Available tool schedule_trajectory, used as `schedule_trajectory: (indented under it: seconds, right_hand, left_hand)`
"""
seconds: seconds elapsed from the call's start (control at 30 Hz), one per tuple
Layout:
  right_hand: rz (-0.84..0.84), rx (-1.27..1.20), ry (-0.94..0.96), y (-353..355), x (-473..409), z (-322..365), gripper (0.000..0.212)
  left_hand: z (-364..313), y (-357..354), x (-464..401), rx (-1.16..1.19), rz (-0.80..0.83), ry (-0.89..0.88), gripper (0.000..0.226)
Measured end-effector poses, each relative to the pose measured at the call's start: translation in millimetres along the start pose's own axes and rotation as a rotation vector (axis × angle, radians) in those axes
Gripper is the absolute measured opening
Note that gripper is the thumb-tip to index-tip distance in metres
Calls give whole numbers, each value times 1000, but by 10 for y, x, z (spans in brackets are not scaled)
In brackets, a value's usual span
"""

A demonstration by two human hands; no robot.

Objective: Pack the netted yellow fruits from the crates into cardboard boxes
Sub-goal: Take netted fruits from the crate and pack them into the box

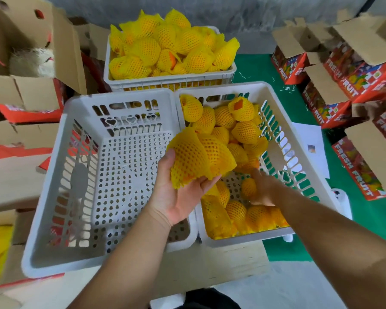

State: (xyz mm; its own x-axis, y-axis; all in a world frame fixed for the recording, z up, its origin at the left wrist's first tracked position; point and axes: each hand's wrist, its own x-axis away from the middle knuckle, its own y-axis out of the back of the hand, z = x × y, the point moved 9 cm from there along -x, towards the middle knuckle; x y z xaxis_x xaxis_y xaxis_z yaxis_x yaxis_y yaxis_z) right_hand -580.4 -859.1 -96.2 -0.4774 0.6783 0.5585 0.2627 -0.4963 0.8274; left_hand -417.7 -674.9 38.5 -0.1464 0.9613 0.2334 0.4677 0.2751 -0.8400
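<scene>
White slotted plastic crates (pixel 112 175) number three: one emptied at my left, one half-full (pixel 299 157), one heaped behind (pixel 169 79). Open cardboard boxes (pixel 343 70) wait, so much remains. My left hand (pixel 176 192) cradles yellow foam-netted fruits (pixel 201 159); my right hand (pixel 263 188) reaches among others, grip unclear.

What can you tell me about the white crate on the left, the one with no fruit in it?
The empty white crate looks like moulded plastic, with slotted walls, small heart-shaped cutouts on its far wall and a perforated floor. It sits upright on a pale wooden surface, side by side with the half-full crate; whether their rims touch is unclear. The left hand hovers over its near right corner.
</scene>
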Motion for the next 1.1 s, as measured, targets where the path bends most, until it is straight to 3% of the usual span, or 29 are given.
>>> schedule_trajectory:
  seconds: [0.07,0.13,0.2,0.27,0.37,0.47,0.63,0.77,0.8,0.9,1.03,1.1]
  right_hand:
    - [-16,75,5,29,57,140,113]
    - [-147,103,-16,228,169,322,97]
    - [-318,-93,-82,512,371,521,84]
    - [-523,-261,-70,798,659,884,85]
    - [-791,-359,136,1101,1226,1838,81]
    - [-894,-503,370,1107,1780,2986,74]
    - [-806,-771,546,822,2307,4705,66]
    - [-529,-991,638,382,2549,5958,76]
    - [-481,-977,652,256,2584,6207,78]
    - [-404,-764,667,-96,2637,6712,81]
    - [-335,-672,661,-392,2615,6754,74]
    - [-299,-550,632,-548,2552,6731,64]
  left_hand:
    - [-141,91,116,5,-17,3,110]
    - [-321,164,238,10,27,9,111]
    - [-516,192,343,16,117,-8,105]
    - [-696,297,481,28,163,-20,96]
    - [-1053,469,857,0,202,-33,96]
    - [-1529,764,1437,-58,188,-61,93]
    - [-2511,1609,2620,-251,23,-140,67]
    - [-3246,2563,3618,-313,-227,-153,102]
    - [-3358,2745,3844,-327,-252,-153,104]
    - [-3493,3106,4308,-386,-272,-117,79]
    - [-3241,3348,4393,-451,-350,79,88]
    - [-3115,3339,4294,-618,-369,156,73]
